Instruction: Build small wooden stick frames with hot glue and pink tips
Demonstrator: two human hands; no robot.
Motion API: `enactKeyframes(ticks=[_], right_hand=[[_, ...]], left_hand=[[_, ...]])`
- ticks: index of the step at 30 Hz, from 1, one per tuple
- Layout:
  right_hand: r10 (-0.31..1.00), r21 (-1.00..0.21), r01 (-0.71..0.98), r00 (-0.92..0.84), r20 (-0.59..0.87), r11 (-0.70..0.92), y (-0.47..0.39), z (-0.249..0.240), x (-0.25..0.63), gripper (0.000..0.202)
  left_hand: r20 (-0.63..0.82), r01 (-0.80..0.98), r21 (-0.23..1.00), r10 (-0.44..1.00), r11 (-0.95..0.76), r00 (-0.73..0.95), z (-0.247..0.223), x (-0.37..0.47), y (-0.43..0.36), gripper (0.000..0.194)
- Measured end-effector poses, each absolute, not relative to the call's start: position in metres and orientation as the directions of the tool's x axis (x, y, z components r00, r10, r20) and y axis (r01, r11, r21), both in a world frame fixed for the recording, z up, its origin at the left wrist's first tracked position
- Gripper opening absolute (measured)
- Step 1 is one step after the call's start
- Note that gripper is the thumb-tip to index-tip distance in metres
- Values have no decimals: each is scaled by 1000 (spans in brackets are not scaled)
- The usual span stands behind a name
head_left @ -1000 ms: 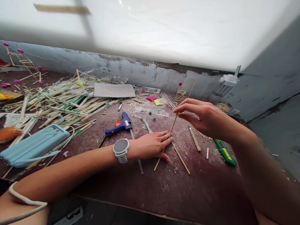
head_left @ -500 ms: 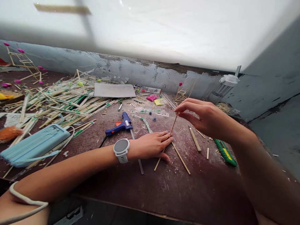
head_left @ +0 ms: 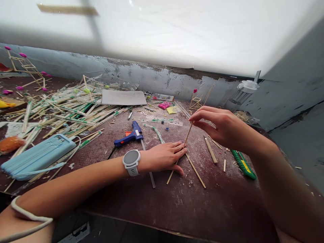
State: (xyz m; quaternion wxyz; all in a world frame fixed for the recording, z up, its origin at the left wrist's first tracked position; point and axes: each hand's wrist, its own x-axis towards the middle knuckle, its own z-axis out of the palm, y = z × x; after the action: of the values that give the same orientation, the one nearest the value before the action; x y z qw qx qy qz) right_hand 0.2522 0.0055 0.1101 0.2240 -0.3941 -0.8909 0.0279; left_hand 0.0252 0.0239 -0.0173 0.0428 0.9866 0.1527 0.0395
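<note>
My right hand (head_left: 220, 126) pinches the upper end of a thin wooden stick (head_left: 187, 135), which stands tilted above the table. Flat on the tabletop lies my left hand (head_left: 164, 157), its fingers stretched out to the stick's lower end and covering part of a second stick (head_left: 171, 176). A third stick (head_left: 195, 170) slants toward the front edge from beside the left fingertips. The fingers hide where these sticks meet. Behind my left wrist a blue glue gun (head_left: 130, 134) rests on its side, a clear glue stick (head_left: 152, 180) poking out toward me.
A pale blue power bank (head_left: 39, 157) lies at left before a heap of wooden sticks (head_left: 68, 108). To the right are a wooden-handled tool (head_left: 210, 151) and a green cutter (head_left: 243, 165). A lidded cup (head_left: 244, 91) stands at the back right. The table's front edge (head_left: 141, 226) is near me.
</note>
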Motion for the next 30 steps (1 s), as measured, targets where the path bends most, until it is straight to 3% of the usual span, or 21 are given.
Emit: enactKeyframes(ticks=[30], right_hand=[[718,-230,693,-582,383,684,5,110,253,22]], left_hand=[[45,298,117,305,-947,951,-16,24,24,89]])
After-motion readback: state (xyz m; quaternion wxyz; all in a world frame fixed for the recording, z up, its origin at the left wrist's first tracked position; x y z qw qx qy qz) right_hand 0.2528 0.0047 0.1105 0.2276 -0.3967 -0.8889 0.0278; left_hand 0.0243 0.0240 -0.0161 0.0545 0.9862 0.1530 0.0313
